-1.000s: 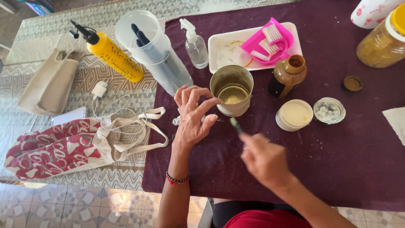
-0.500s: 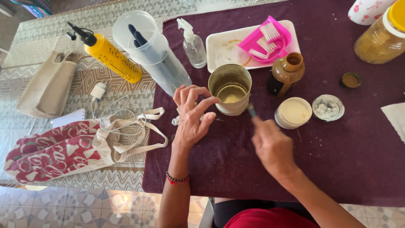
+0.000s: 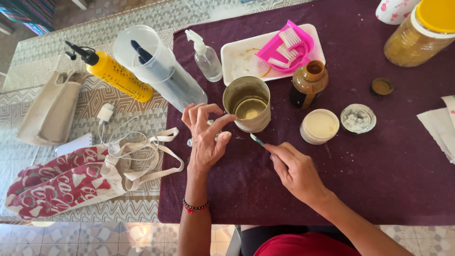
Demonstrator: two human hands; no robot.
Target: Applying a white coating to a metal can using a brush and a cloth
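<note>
- The open metal tin stands at the frame's centre on the dark purple cloth covering the worktop's right part.
- The left hand lies just left of the tin; the right hand is lower right of it.
- The white rectangular tray sits behind the tin, with the pink plastic dustpan on it.
- The brown glass bottle stands right of the tin, with the round white tub in front of it.
- The red-and-white patterned cloth bag lies at lower left, off the cloth.
</note>
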